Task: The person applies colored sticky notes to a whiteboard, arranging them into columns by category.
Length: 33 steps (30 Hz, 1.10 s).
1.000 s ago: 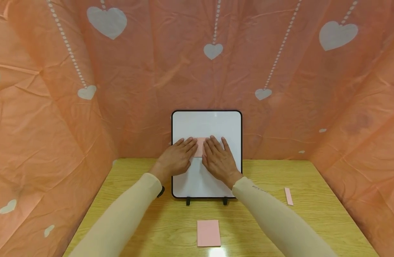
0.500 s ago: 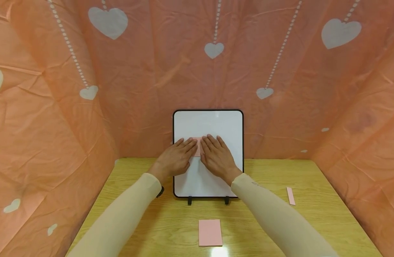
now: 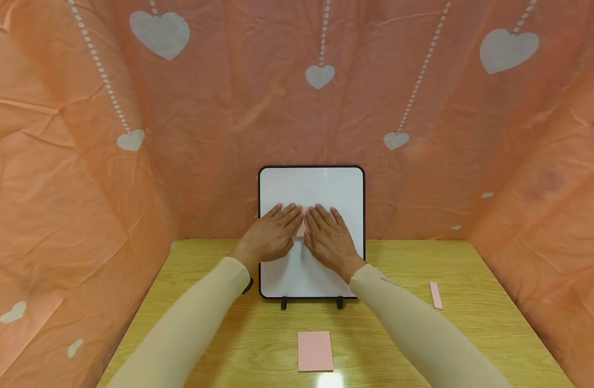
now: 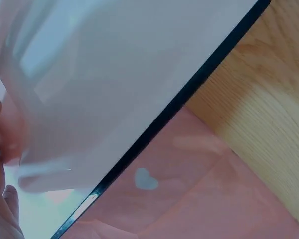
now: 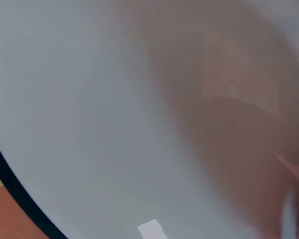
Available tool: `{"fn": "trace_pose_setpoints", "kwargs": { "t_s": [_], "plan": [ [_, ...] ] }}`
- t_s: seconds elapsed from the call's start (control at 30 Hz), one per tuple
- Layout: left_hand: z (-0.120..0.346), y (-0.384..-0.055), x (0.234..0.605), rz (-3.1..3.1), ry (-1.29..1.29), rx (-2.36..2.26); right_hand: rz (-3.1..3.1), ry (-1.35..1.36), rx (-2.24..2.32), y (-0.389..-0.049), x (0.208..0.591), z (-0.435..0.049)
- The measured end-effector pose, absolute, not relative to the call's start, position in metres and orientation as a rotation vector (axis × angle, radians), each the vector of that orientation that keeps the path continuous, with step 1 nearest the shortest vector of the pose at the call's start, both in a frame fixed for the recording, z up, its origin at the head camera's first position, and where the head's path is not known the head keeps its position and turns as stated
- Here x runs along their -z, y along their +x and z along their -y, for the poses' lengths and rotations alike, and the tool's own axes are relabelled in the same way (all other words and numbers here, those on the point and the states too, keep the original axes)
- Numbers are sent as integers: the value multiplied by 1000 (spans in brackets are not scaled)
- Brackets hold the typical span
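In the head view a square whiteboard (image 3: 287, 186) with a black frame stands on the table. A piece of pink paper (image 3: 300, 229) lies on its surface, mostly covered by my hands. From the left, my left hand (image 3: 270, 234) rests its straight fingers over the paper's left part. My right hand (image 3: 329, 238) lies with extended fingers at the paper's right edge, its fingertips close to the left ones. The left wrist view shows part of the left hand (image 4: 4, 199) at its left edge. In the right wrist view, the whiteboard (image 5: 79, 109) fills most of the frame, with a hand's reflection.
On the wooden table (image 3: 248, 345), a pink rectangular pad (image 3: 315, 351) lies in front of the board. A narrow pink strip (image 3: 435, 295) is off to the right. Small black feet (image 3: 284, 303) support the board. Behind it hangs an orange-pink cloth (image 3: 267, 118) with white hearts.
My left hand has shifted right across the pink paper, covering more of it. My right hand slid left, then back right. The pad and the strip lie where they were.
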<state>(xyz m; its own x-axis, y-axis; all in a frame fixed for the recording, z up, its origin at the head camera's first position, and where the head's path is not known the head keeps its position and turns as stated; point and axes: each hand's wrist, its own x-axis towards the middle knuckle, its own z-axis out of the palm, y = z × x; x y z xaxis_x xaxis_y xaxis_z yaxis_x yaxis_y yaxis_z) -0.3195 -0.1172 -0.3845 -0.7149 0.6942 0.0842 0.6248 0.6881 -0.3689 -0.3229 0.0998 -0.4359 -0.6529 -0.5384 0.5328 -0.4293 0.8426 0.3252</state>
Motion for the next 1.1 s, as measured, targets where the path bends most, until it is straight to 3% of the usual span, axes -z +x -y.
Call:
{"fn": "trace_pose_setpoints", "kwargs": {
  "t_s": [0.4, 0.67, 1.1],
  "plan": [
    [144, -317, 391, 2748, -995, -475, 2372, 694, 279, -321, 434, -100],
    [143, -315, 392, 2749, -975, -500, 2456, 847, 283, -325, 427, -87],
    [129, -317, 388, 2735, -1005, -447, 2454, 734, 279, -321, 433, -101]
  ]
}}
